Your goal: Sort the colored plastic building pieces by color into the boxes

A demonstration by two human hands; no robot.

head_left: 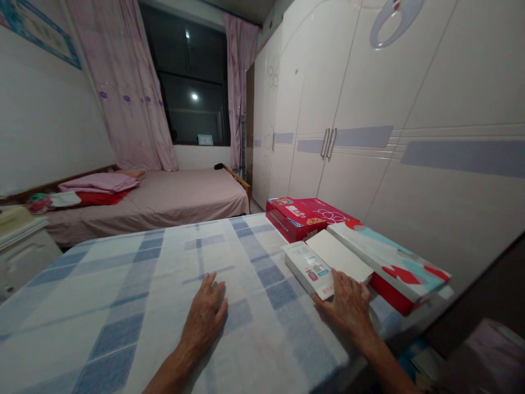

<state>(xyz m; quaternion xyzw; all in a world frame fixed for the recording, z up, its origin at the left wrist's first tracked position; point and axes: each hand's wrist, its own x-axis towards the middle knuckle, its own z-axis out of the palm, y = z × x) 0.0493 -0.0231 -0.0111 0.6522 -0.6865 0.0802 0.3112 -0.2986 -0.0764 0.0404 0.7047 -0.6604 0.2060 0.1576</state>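
My left hand point(206, 308) rests palm down on the blue-and-white checked bedspread point(164, 306), fingers loosely stretched out and nothing in it. Over the near end of a white box point(307, 264) with small red and blue printing, my right hand point(348, 300) has its thumb on the near edge and fingers across the top. That box lies flat on the bed. Against its right side is a plain cream-coloured surface point(340, 253), partly covered by my right fingers; whether it belongs to the same box I cannot tell.
A long box with a white, light blue and red lid point(394, 254) lies to the right, by the bed's edge. Behind stands a red printed box point(303, 212). White wardrobe doors point(320, 109) rise on the right. A second bed point(188, 191) is under the window.
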